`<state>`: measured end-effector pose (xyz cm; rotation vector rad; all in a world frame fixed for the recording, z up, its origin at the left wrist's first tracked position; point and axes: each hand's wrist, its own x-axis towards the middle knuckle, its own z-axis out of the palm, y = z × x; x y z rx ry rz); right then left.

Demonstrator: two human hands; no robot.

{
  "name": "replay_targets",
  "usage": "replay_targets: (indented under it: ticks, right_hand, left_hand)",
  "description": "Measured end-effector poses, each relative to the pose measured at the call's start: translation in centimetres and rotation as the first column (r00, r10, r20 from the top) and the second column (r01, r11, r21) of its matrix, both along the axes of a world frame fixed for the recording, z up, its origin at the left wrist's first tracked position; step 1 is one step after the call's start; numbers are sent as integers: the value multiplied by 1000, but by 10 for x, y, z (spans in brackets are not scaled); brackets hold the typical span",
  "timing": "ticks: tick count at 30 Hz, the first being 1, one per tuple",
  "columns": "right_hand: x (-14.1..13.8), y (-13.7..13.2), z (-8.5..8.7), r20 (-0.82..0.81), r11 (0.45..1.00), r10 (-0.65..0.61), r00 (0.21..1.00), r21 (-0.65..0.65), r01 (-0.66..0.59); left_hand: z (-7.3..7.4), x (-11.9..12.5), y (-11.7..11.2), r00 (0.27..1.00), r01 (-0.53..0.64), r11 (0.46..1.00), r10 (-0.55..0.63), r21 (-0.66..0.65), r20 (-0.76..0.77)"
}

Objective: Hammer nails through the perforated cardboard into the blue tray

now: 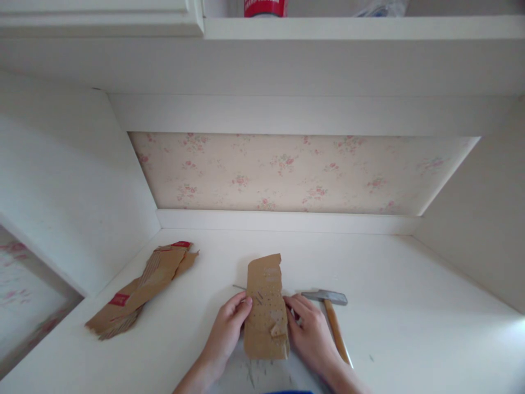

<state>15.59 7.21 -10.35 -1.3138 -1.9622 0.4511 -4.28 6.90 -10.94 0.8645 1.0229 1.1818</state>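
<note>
A torn, upright-looking piece of brown cardboard, dotted with small holes and a few dark slim marks or nails, is between my hands. My left hand grips its left edge, thumb on the front face. Along the right edge, my right hand is closed with curled fingers against the cardboard; the fingertips are partly hidden. Just right of that hand lies a hammer with a metal head and wooden handle. A thin nail-like piece sticks out left of the cardboard.
Several thin nail-like bits lie on the white surface near me. A larger torn cardboard strip rests at the left. White side panels flank the space, and a shelf with a red can hangs overhead.
</note>
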Motion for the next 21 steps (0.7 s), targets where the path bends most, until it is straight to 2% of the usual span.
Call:
replay_targets:
  ticks: [3, 6, 11, 14, 17, 21]
  right_hand:
    - [2, -4, 2, -156, 998, -17, 988, 61, 26]
    - [3, -8, 4, -215, 992, -11, 976, 123, 38]
    - [2, -11, 7, -156, 971, 111, 981, 226, -74]
    - [0, -11, 9, -57, 944, 166, 984, 297, -142]
    - [-2, -9, 8, 33, 928, 142, 989, 343, -145]
    - [-3, -6, 4, 41, 926, 111, 993, 360, -119]
  left_hand:
    - [4, 1, -2, 999, 21, 999, -20, 35, -33]
    - [5, 4, -4, 997, 41, 997, -37, 62, -66]
    - [5, 5, -5, 990, 122, 990, -116, 76, -77]
    - [4, 5, -5, 982, 152, 985, -140, 86, -129]
    - [3, 6, -5, 978, 172, 980, -157, 101, -141]
    - [0, 7, -6, 972, 203, 973, -186, 114, -145]
